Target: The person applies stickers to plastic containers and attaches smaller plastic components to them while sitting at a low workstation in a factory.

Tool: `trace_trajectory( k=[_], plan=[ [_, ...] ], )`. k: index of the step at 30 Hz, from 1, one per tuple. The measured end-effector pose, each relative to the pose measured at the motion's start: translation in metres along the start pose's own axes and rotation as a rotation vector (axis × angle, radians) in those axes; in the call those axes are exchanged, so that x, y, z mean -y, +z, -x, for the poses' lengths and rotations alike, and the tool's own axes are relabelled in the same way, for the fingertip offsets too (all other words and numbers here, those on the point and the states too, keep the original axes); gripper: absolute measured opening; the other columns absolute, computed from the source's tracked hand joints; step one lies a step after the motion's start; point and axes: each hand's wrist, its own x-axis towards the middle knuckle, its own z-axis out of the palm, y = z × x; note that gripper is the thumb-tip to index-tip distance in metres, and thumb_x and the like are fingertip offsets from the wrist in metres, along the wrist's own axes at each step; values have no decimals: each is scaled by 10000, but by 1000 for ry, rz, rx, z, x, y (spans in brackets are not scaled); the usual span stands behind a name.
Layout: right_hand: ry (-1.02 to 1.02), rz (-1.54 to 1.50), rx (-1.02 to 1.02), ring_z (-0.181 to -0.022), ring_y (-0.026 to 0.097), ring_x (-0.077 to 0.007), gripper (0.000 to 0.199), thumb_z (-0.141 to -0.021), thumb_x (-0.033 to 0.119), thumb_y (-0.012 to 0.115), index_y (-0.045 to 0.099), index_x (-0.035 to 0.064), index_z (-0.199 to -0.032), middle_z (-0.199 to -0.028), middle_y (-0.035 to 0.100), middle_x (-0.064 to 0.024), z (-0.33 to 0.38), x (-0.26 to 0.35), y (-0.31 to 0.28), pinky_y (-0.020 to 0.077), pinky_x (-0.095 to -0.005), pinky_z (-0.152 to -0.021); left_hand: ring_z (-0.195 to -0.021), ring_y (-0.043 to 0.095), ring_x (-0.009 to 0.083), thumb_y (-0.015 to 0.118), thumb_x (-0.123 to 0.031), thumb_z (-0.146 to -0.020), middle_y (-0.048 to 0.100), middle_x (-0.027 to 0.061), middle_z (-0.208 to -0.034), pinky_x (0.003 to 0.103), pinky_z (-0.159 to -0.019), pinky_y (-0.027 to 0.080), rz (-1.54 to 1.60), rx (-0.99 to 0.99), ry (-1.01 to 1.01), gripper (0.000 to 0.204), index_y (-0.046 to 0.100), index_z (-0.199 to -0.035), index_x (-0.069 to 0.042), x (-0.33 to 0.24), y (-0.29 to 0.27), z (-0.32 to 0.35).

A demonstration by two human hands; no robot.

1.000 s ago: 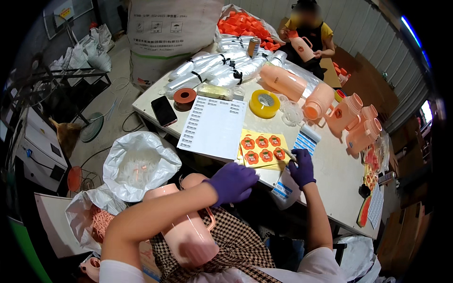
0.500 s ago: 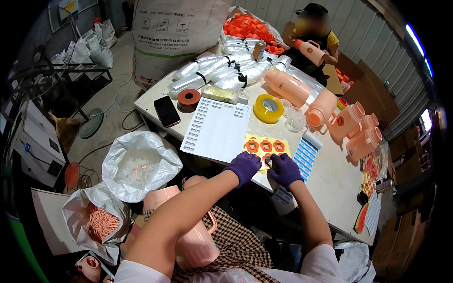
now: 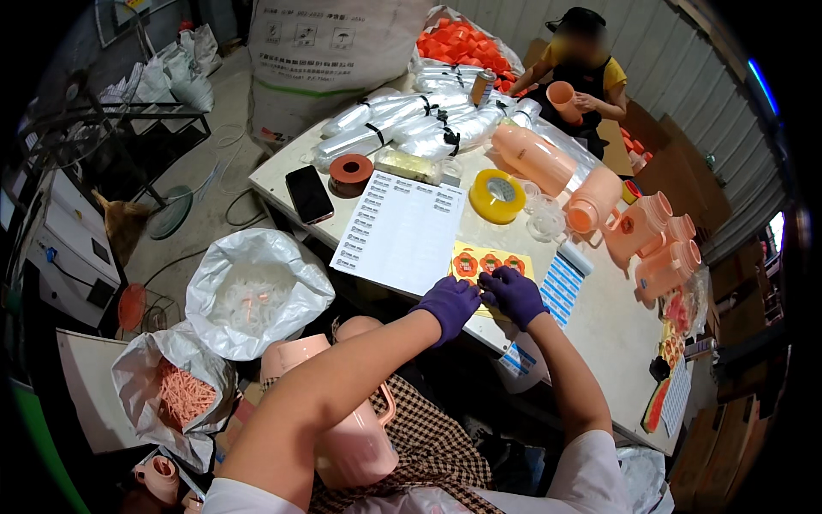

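Note:
Both my hands wear purple gloves and meet at the near edge of a yellow sheet of red flower-shaped stickers (image 3: 491, 261). My left hand (image 3: 449, 308) is closed at the sheet's lower left corner, its fingertips bent over the edge. Beside it, my right hand (image 3: 516, 297) reaches over the stickers with fingers bent and pinched together. Whatever lies between its fingertips is too small to make out. Across my lap, under my left forearm, rests a pink plastic jug body (image 3: 355, 441) with a handle; neither hand touches it.
Left of the stickers lies a white label sheet (image 3: 398, 231); to the right, a blue label sheet (image 3: 562, 287). Yellow tape (image 3: 497, 196), a phone (image 3: 309, 194) and several pink jugs (image 3: 638, 224) stand farther off. White sacks (image 3: 257, 295) sit at left. A co-worker (image 3: 591, 86) holds a pink jug body.
My right hand has shifted up over the stickers, and its fingertips have come closer to my left hand. The co-worker has lowered and turned the jug body. The view has shifted slightly.

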Motion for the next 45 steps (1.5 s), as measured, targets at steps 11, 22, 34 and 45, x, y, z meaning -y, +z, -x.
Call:
trace_trajectory(
  k=[11,22,34,45],
  plan=[
    [20,-168,203,-937,634,-297,370,-890,243,645,643,209,-1259,-1019,617,-120,-46,-4,-13,519,-392,-803,-1377,459,264,564,-142,-899,489,113,-1483,423,-1162,314,-35,-58,-8,490,526,-1383,-78,7,12,0],
    [-302,-395,-490,-670,613,-229,400,-739,77,778,731,137,-1133,-849,620,-92,5,189,-88,484,-341,-547,-1141,594,338,637,-125,-797,648,160,-1236,425,-962,474,235,-543,-48,393,651,-1185,-65,83,-65,128],
    [-484,-418,-258,-670,567,-172,467,-693,146,854,737,206,-1141,-873,566,-34,57,288,-32,447,-294,-514,-1236,554,188,532,-32,-972,570,126,-1387,298,-983,467,974,-957,-684,414,537,-1385,-1,18,8,326],
    [-440,-163,-103,-665,533,-178,478,-761,214,786,702,266,-1228,-884,547,-25,69,297,-48,437,-302,-530,-1437,331,419,788,-485,-770,387,230,-1534,554,-1179,208,440,-718,-580,867,477,-1454,-51,-47,-20,316]
  ],
)
